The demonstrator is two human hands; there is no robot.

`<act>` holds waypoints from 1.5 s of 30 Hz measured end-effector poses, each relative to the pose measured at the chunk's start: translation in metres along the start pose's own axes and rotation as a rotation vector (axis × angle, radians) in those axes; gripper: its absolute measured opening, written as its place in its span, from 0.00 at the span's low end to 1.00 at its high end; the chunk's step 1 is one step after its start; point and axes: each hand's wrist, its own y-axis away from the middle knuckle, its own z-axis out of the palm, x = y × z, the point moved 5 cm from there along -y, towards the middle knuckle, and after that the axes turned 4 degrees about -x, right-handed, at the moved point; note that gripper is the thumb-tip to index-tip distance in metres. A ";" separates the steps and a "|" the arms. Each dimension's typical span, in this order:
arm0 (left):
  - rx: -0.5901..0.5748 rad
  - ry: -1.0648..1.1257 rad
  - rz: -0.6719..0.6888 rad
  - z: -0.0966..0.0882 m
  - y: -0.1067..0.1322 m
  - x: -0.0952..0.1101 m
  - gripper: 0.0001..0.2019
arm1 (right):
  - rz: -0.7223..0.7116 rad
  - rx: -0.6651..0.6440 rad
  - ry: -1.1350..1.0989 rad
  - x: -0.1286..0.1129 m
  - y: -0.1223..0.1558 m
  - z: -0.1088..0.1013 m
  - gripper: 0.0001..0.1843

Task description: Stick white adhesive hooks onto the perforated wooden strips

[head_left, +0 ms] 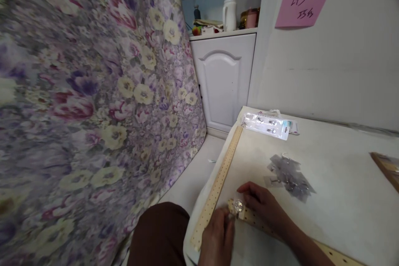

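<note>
My left hand [217, 235] is closed low in the view, its fingertips at the edge of a small shiny clear-and-silver piece [237, 206]. My right hand [263, 203] bends in from the right, its index finger and thumb pinched close against the same piece. The exact kind of the piece is too blurred to tell. It sits over the end of a perforated wooden strip [335, 254], which runs under my right hand and forearm. A second perforated wooden strip [220, 178] lies along the table's left edge.
Several small clear bags with metal hooks [289, 178] lie in a pile on the white table [336, 162]. Behind them is a blister pack [266, 125]. A brown-edged item [385, 170] lies at the right. A floral curtain [102, 104] hangs at the left.
</note>
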 end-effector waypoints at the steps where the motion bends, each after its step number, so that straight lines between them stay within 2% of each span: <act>1: 0.007 0.001 0.006 0.000 0.000 0.001 0.08 | 0.000 0.001 -0.002 0.001 0.000 0.000 0.10; 13: 0.047 -0.002 0.145 0.001 0.002 0.000 0.10 | 0.017 0.030 0.034 0.003 -0.002 -0.001 0.11; 22: 0.035 0.027 0.257 0.003 0.015 -0.002 0.14 | 0.008 0.030 0.034 0.004 -0.002 0.001 0.11; 25: 0.050 0.038 0.252 0.006 0.018 -0.006 0.16 | 0.007 0.037 0.029 0.005 -0.001 0.001 0.10; 33: -0.013 -0.007 0.241 0.015 0.018 -0.019 0.19 | 0.008 0.045 0.064 0.002 -0.001 -0.001 0.11; 40: 0.024 0.036 0.193 0.011 0.019 -0.009 0.20 | 0.009 0.043 0.047 -0.002 0.000 0.000 0.10; 45: 0.005 0.032 0.189 0.012 0.018 -0.011 0.21 | 0.012 0.054 0.073 0.001 -0.002 0.000 0.11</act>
